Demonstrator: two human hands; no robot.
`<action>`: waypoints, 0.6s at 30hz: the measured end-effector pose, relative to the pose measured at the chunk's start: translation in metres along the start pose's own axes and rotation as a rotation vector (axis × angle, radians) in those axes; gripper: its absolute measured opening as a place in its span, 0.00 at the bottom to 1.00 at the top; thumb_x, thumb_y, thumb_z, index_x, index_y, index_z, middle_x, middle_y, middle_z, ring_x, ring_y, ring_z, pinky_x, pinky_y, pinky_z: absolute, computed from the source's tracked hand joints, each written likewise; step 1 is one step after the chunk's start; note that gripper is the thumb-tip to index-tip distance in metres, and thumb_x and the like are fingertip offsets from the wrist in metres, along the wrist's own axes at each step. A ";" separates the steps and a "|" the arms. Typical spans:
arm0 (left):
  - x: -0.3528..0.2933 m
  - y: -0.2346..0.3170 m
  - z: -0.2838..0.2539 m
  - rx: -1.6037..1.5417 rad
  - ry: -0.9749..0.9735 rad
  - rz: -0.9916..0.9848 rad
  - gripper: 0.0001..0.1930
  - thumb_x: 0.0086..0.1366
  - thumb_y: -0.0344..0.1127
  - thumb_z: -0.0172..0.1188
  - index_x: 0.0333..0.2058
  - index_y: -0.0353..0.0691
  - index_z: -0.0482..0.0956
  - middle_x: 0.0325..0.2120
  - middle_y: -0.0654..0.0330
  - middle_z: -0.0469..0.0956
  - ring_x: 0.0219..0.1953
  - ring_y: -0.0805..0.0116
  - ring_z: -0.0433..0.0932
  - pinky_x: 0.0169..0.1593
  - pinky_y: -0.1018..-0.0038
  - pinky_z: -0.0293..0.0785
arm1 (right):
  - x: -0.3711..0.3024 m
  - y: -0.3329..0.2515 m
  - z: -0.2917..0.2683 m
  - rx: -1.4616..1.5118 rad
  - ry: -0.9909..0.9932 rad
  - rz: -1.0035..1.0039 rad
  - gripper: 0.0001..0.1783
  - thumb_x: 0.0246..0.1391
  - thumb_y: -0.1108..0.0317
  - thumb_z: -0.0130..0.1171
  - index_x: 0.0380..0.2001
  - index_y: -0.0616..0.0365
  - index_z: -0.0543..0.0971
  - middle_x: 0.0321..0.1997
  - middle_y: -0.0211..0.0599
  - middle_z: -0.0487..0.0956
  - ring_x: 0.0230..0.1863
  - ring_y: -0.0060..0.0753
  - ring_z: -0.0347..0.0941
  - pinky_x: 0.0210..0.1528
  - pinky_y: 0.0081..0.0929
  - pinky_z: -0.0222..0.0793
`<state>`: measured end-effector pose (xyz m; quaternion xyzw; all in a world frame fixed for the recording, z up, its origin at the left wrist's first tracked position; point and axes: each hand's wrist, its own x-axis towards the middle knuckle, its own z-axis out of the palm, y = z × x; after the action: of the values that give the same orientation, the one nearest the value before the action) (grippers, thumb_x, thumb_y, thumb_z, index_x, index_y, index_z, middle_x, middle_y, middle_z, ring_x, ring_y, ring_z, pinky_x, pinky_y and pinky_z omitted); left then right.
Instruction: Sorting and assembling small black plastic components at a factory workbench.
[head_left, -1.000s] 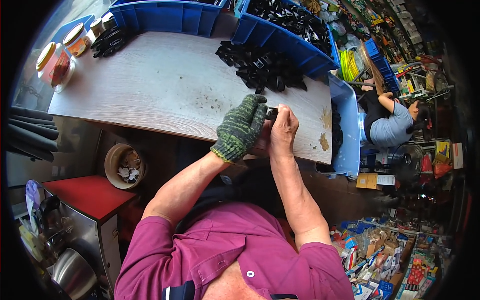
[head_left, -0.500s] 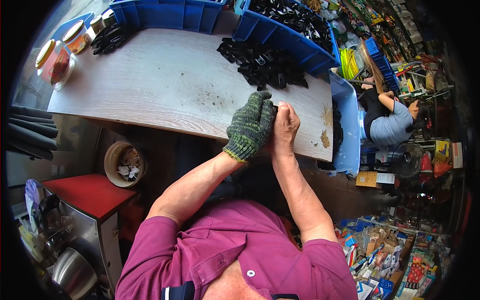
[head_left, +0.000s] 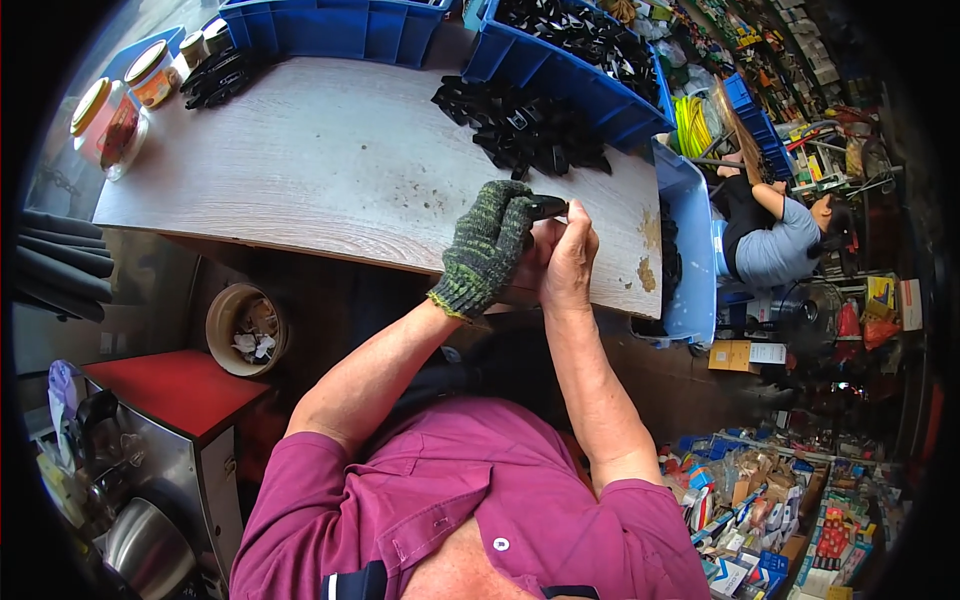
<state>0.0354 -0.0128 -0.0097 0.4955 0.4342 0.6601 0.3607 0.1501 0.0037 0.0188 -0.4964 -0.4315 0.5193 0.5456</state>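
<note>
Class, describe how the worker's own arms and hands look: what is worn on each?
The left hand wears a knitted glove, mottled dark green and black, with a yellow-green edge at the wrist. The right hand is bare. Both forearms are uncovered, below short, plain magenta sleeves.

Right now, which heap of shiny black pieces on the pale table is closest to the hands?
The wide, jumbled heap on the right, just past the green knitted glove; the smaller heap sits far left, beside round, lidded jars.
</note>
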 end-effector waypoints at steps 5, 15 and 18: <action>-0.001 0.009 -0.005 -0.050 -0.090 -0.103 0.12 0.74 0.39 0.51 0.48 0.38 0.73 0.22 0.63 0.75 0.23 0.77 0.72 0.29 0.75 0.69 | 0.005 0.004 -0.001 -0.041 0.026 -0.047 0.23 0.65 0.48 0.48 0.19 0.50 0.70 0.12 0.20 0.64 0.15 0.16 0.57 0.20 0.20 0.50; -0.005 -0.001 -0.004 -0.175 -0.063 -0.133 0.10 0.73 0.37 0.52 0.45 0.38 0.74 0.24 0.64 0.74 0.25 0.77 0.72 0.29 0.77 0.69 | 0.004 0.014 -0.007 0.036 -0.146 -0.150 0.26 0.66 0.44 0.52 0.20 0.49 0.66 0.15 0.19 0.61 0.15 0.15 0.58 0.16 0.19 0.54; -0.005 -0.003 0.001 -0.071 -0.010 -0.065 0.10 0.73 0.38 0.52 0.45 0.39 0.74 0.24 0.64 0.74 0.25 0.78 0.72 0.29 0.77 0.69 | 0.004 0.014 -0.011 0.012 -0.208 -0.199 0.29 0.65 0.40 0.54 0.19 0.49 0.65 0.15 0.20 0.61 0.15 0.15 0.59 0.16 0.19 0.54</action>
<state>0.0373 -0.0156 -0.0144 0.4713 0.4246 0.6604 0.4017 0.1594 0.0060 0.0038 -0.3914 -0.5297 0.5139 0.5496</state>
